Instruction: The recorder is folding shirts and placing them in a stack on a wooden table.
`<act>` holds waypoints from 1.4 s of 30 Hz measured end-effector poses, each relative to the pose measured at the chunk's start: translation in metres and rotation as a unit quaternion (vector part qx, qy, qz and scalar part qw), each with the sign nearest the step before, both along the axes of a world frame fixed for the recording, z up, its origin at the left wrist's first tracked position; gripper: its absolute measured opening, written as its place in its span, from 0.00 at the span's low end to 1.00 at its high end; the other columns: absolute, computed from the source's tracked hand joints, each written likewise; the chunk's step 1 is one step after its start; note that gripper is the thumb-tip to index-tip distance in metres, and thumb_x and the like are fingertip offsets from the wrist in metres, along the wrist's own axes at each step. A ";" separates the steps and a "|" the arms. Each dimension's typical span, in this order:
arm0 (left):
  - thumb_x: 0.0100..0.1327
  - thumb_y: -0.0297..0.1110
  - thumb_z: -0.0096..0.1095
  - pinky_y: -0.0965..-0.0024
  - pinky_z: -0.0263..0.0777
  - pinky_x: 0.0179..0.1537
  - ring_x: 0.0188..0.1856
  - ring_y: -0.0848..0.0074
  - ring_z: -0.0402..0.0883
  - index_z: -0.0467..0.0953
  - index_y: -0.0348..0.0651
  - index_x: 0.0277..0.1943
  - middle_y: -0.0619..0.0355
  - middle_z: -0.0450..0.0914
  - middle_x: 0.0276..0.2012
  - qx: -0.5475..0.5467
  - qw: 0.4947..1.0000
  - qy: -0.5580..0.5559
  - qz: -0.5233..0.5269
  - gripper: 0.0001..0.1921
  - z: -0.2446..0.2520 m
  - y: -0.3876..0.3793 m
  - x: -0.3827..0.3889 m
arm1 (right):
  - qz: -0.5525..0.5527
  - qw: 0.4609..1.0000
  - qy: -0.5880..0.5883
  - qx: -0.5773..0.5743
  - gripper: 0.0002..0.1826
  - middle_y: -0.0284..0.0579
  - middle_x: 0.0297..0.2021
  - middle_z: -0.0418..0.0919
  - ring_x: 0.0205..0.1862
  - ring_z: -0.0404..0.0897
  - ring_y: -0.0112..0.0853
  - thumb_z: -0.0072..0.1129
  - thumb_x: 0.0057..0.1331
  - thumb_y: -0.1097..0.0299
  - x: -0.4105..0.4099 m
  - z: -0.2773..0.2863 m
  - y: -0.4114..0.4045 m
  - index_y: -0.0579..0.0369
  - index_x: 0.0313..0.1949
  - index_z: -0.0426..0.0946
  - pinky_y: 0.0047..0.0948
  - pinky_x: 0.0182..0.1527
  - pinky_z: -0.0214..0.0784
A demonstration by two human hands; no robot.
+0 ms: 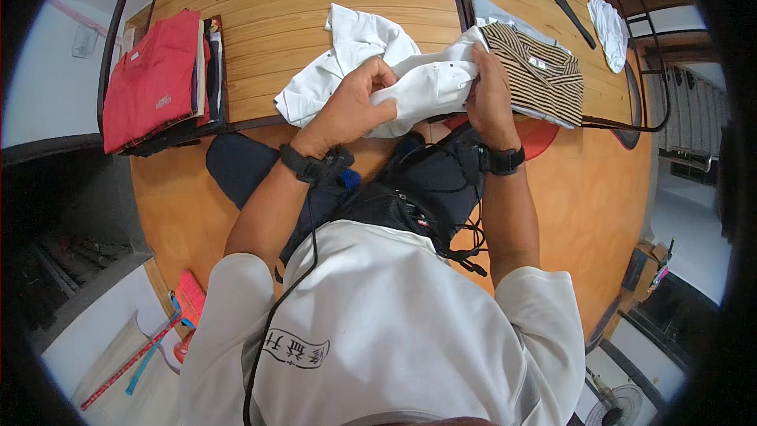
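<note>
A white cloth garment with small dark dots [440,86] stretches between my two hands, and its crumpled far part lies on the wooden slatted bed boards [266,29]. My left hand [355,97] pinches its middle edge between thumb and fingers. At the other end, my right hand [489,86] grips the cloth, with some fingers hidden behind it. Just right of that hand lies a folded black-and-tan striped collared shirt [544,71], on top of light blue-grey clothing [502,12]. Both wrists wear black straps.
A stack of folded clothes topped by a red shirt [159,71] stands at the left. Toward the far right are a black strap-like item [562,3], a white cloth [608,32] and a black metal rail [665,89]. Black cables hang by my lap. A red broom [192,296] stands lower left.
</note>
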State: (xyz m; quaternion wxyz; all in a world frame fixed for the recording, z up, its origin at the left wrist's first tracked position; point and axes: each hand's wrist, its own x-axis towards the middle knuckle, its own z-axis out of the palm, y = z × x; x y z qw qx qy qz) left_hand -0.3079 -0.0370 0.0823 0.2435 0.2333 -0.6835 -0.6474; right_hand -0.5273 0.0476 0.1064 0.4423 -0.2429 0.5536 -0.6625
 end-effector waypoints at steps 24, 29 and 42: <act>0.64 0.28 0.64 0.66 0.75 0.45 0.41 0.58 0.84 0.81 0.33 0.47 0.46 0.85 0.39 -0.238 0.966 -0.081 -0.063 0.10 0.115 0.009 0.081 | 0.354 0.838 0.339 -0.239 0.28 0.48 0.50 0.80 0.50 0.80 0.43 0.59 0.51 0.73 0.079 0.037 -0.024 0.57 0.55 0.75 0.38 0.52 0.72; 0.63 0.23 0.65 0.68 0.76 0.44 0.42 0.66 0.86 0.81 0.29 0.47 0.45 0.85 0.40 -0.181 0.975 -0.124 -0.042 0.10 0.154 0.005 0.107 | 0.510 0.792 0.315 -0.113 0.19 0.58 0.39 0.81 0.45 0.82 0.48 0.62 0.52 0.73 0.101 0.030 -0.038 0.62 0.46 0.78 0.40 0.47 0.72; 0.69 0.27 0.62 0.71 0.72 0.48 0.44 0.75 0.80 0.80 0.35 0.50 0.55 0.83 0.43 -0.368 0.915 -0.067 0.151 0.09 0.236 -0.025 0.192 | 0.130 0.832 0.529 -0.106 0.13 0.54 0.35 0.78 0.41 0.78 0.54 0.56 0.52 0.80 0.041 -0.035 -0.073 0.57 0.38 0.80 0.46 0.44 0.72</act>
